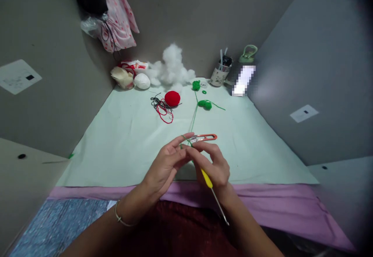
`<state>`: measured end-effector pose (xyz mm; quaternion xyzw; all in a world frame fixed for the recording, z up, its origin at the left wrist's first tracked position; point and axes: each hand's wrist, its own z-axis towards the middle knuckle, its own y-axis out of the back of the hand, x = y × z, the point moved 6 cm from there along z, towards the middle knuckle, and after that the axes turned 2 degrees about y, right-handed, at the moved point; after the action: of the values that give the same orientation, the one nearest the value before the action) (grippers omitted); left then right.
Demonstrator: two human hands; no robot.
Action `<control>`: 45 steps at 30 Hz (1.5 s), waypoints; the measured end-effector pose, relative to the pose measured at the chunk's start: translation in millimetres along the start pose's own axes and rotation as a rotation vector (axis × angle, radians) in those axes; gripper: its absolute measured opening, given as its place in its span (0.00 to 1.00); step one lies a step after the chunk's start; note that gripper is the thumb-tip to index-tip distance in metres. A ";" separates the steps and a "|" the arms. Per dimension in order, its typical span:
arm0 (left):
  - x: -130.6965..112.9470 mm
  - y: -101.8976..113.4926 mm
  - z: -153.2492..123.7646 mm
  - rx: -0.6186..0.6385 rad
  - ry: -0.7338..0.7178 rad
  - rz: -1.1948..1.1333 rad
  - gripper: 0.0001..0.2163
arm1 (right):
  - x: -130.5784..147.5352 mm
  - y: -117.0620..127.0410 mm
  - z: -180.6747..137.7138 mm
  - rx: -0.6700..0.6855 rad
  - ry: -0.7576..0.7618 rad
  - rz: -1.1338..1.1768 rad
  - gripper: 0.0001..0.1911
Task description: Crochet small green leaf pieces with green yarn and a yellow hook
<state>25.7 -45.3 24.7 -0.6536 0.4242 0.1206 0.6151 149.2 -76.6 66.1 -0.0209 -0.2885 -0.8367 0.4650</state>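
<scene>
My left hand (171,156) is closed in a pinch on green yarn (194,118), which loops over its raised index finger. The strand runs forward across the table to a small green yarn ball (196,85). My right hand (214,164) is shut on a crochet hook (206,178) with a yellow grip, its metal shaft pointing down towards me. The fingertips of both hands meet at the yarn; the small work between them is mostly hidden. Orange-handled thread snips (208,137) lie just beyond my fingers. A green crocheted piece (205,104) with a loose tail rests farther off.
On the pale cloth (122,152) lie a red yarn ball (172,98), tangled black and red yarn (163,109) and a green ring (204,92). Behind stand white stuffing (173,65), a white ball (142,81), a pen cup (220,74) and a bottle (247,55). Grey panels enclose the table.
</scene>
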 end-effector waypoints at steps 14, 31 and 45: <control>-2.9 -3.1 -0.4 0.002 -0.110 0.157 0.14 | -24.3 -1.6 5.9 -0.166 -0.499 0.521 0.09; -6.4 8.1 4.5 -0.079 -0.084 0.051 0.11 | -38.4 -3.9 -2.2 -0.211 -0.680 0.810 0.08; -2.9 0.0 3.3 -0.019 -0.083 0.088 0.15 | -30.8 -6.5 -1.2 -0.126 -0.559 0.697 0.09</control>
<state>25.1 -41.1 25.9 -0.6345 0.4255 0.1783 0.6202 161.9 -51.0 52.7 -0.3704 -0.3271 -0.6083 0.6211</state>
